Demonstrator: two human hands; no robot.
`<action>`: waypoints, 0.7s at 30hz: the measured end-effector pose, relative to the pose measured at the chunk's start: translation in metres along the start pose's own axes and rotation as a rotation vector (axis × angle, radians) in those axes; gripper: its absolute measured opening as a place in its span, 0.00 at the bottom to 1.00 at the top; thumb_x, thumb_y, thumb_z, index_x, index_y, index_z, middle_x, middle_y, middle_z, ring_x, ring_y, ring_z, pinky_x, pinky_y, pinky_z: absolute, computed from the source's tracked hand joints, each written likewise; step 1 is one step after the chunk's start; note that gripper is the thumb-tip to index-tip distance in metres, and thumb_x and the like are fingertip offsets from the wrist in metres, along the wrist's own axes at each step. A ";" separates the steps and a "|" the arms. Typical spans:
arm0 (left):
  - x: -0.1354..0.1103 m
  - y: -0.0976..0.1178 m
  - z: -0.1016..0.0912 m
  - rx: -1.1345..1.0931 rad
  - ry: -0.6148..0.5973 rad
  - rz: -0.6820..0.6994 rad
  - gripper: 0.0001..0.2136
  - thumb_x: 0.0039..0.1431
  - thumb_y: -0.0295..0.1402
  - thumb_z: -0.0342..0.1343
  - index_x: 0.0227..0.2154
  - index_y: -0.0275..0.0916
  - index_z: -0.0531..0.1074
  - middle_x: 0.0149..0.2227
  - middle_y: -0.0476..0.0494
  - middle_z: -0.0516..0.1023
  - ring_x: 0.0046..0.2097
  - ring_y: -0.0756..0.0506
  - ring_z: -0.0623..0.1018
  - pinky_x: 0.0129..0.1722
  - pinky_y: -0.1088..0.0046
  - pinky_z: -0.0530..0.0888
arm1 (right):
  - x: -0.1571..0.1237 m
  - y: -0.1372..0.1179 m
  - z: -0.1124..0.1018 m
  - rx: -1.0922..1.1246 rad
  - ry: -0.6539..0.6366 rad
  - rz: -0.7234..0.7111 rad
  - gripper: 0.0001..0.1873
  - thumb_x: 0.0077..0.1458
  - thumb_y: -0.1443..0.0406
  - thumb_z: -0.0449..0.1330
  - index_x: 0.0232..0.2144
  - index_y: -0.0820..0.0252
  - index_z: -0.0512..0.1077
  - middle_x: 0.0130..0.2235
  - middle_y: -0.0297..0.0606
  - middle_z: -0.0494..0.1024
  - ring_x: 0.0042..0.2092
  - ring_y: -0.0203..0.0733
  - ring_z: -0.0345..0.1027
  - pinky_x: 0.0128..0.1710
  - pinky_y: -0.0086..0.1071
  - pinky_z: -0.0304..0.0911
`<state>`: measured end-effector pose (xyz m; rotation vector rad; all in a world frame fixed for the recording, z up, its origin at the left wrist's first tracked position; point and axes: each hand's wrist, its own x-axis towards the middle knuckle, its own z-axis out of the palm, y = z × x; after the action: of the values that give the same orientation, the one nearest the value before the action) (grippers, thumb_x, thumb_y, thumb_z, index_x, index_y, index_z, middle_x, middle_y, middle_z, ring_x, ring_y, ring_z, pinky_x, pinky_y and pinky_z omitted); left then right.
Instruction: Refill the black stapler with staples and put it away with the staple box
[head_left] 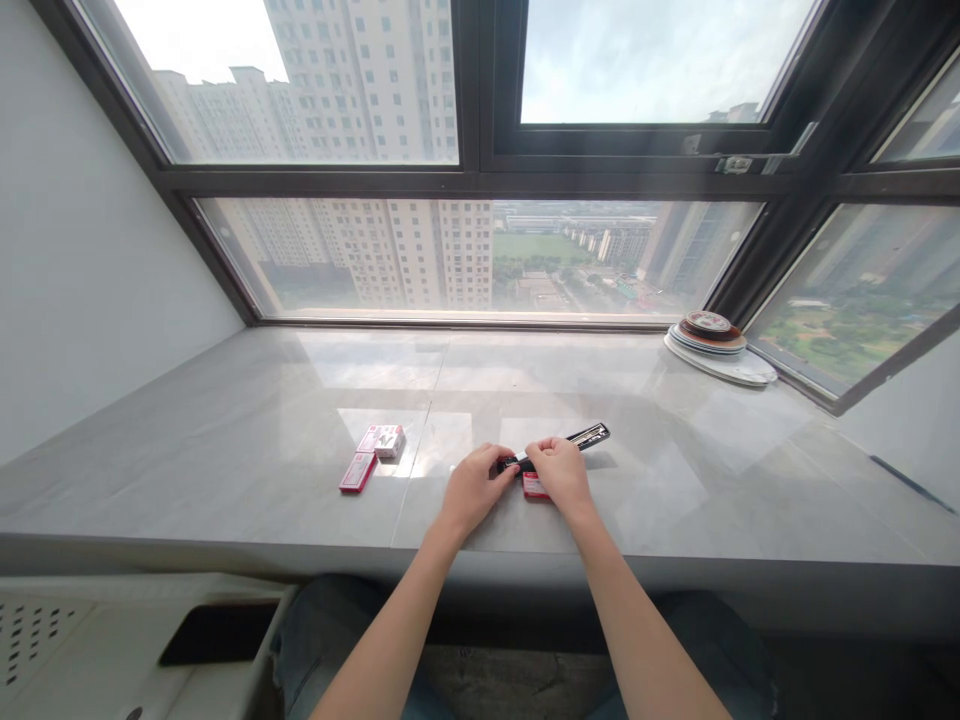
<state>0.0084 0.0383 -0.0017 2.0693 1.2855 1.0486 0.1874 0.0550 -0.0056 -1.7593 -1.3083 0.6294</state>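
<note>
the hands (517, 480) hide the stapler's (577, 440) near end and most of the red box (534, 488).

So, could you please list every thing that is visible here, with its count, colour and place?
stapler: 1, black with a metal strip, on the stone sill at centre, held at its near end by both hands
small box under the hands: 1, red, on the sill beneath the right hand
small boxes: 2, red and white, on the sill left of the hands
stack of plates: 1, white with brown on top, far right by the window
stone sill: 1, grey, below the window
window: dark frame, behind the sill
left hand: 1, on the stapler
right hand: 1, on the stapler
</note>
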 end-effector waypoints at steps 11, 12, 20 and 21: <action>0.003 -0.006 0.002 0.062 0.038 0.052 0.09 0.64 0.38 0.61 0.45 0.47 0.79 0.43 0.44 0.79 0.49 0.40 0.75 0.51 0.62 0.72 | -0.002 0.001 0.000 -0.033 0.036 -0.003 0.12 0.54 0.58 0.59 0.31 0.59 0.78 0.26 0.38 0.80 0.31 0.44 0.73 0.32 0.31 0.60; 0.004 -0.005 0.002 0.067 0.035 0.061 0.09 0.64 0.38 0.61 0.46 0.48 0.78 0.43 0.45 0.79 0.50 0.40 0.75 0.51 0.62 0.72 | -0.002 0.001 0.000 -0.032 0.039 -0.005 0.12 0.54 0.58 0.59 0.31 0.59 0.78 0.26 0.38 0.80 0.31 0.44 0.73 0.32 0.31 0.60; 0.011 -0.002 0.008 0.033 0.009 0.045 0.06 0.67 0.40 0.59 0.42 0.48 0.79 0.41 0.46 0.80 0.46 0.42 0.76 0.48 0.64 0.72 | -0.007 0.004 0.004 -0.051 0.041 -0.035 0.12 0.56 0.57 0.58 0.31 0.58 0.77 0.25 0.37 0.80 0.30 0.44 0.72 0.31 0.31 0.60; 0.011 -0.003 0.009 0.029 0.010 0.048 0.06 0.67 0.39 0.58 0.42 0.48 0.79 0.41 0.46 0.80 0.46 0.42 0.76 0.48 0.64 0.72 | -0.007 0.005 0.004 -0.060 0.038 -0.040 0.12 0.56 0.57 0.58 0.31 0.58 0.77 0.26 0.37 0.79 0.30 0.44 0.72 0.32 0.31 0.59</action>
<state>0.0165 0.0494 -0.0055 2.1283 1.2689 1.0682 0.1850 0.0493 -0.0122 -1.7804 -1.3459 0.5372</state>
